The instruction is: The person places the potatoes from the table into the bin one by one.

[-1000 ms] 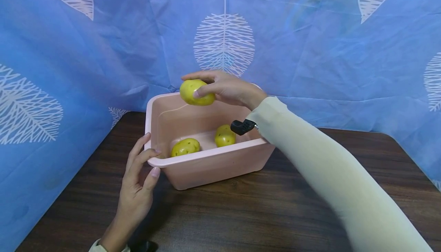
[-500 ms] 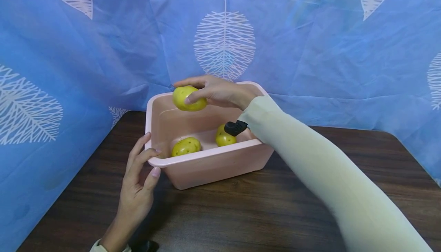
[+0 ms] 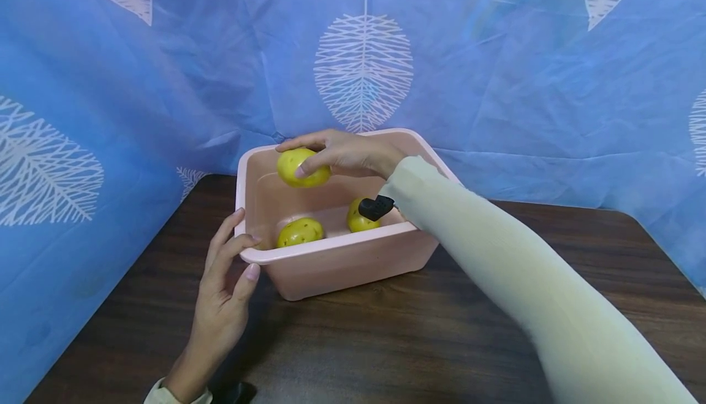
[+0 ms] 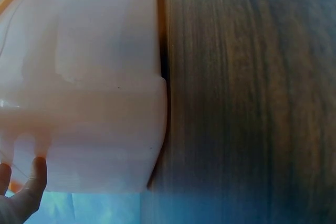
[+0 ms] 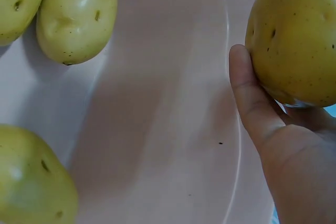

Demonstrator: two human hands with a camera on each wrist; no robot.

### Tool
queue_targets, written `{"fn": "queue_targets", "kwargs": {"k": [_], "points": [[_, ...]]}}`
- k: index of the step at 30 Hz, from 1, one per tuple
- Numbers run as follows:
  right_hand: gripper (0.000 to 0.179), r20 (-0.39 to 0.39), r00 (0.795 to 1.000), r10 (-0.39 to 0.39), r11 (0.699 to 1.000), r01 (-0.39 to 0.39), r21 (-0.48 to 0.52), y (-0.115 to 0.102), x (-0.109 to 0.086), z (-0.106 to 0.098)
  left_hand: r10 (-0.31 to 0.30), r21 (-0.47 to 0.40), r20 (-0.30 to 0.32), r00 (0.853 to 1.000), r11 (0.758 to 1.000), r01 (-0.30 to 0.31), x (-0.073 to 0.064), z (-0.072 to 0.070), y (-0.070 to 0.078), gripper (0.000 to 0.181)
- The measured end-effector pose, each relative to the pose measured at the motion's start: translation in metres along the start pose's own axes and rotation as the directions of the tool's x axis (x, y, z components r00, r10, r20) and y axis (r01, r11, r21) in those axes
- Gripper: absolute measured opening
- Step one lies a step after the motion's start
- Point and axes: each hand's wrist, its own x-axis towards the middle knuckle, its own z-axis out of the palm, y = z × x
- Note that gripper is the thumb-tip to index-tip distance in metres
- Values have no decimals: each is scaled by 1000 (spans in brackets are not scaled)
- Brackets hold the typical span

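A pale pink plastic basin (image 3: 342,273) stands on the table. Over its far left part my right hand (image 3: 353,154) grips a yellow potato (image 3: 303,169) between thumb and fingers, clear of the bottom. Two potatoes lie inside in the head view: one at the near left (image 3: 300,232), one farther right (image 3: 361,217), partly covered by the black wrist camera. The right wrist view shows the held potato (image 5: 294,40) and several others on the basin floor. My left hand (image 3: 220,306) holds the near left corner, fingers at the rim and thumb against the outside.
Dark wood-grain table (image 3: 386,343) extends in front of the basin and to both sides. A blue cloth with white leaf prints (image 3: 496,85) hangs close behind and along the left. The basin walls rise above the potatoes inside.
My right hand has lowered the potato and shifted it slightly left, from above the far rim to just inside it. My left hand keeps its place at the corner.
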Motion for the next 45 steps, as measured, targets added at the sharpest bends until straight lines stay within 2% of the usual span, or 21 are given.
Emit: {"fn": "queue_targets", "kwargs": {"k": [6, 11, 14, 18, 25, 28, 31, 34, 41, 45], "points": [[67, 8, 1000, 24, 1000, -24, 7, 3, 3, -1, -20, 26, -3, 1000, 999, 20, 2, 0, 1, 33], [67, 29, 998, 61, 996, -63, 65, 6, 3, -2, -36, 20, 5, 999, 999, 36, 3, -1, 2, 32], [67, 39, 995, 95, 990, -99, 104, 9, 3, -3, -45, 18, 6, 999, 999, 44, 3, -1, 2, 32], [65, 37, 989, 146, 985, -149, 93, 12, 3, -2, -45, 6, 8, 999, 999, 45, 3, -2, 2, 32], [63, 74, 979, 190, 972, -198, 128, 18, 6, -1, -49, 0, 14, 999, 999, 49, 3, -3, 2, 33], [62, 73, 976, 206, 972, -212, 98, 20, 5, -2, -44, -17, 16, 999, 999, 44, 4, -2, 2, 33], [61, 59, 974, 219, 976, -219, 9, 22, 4, -3, -44, -28, 19, 999, 999, 45, 3, -2, 1, 33], [62, 47, 967, 250, 968, -249, -27, 22, 4, -3, -45, -31, 20, 999, 998, 46, 3, -2, 1, 33], [62, 23, 945, 326, 940, -327, 97, 24, 4, 0, -46, -33, 22, 999, 998, 46, 3, -3, 0, 32], [59, 13, 945, 326, 943, -326, 61, 23, 5, 0, -47, -27, 25, 999, 999, 47, 2, -3, 0, 32]]}}
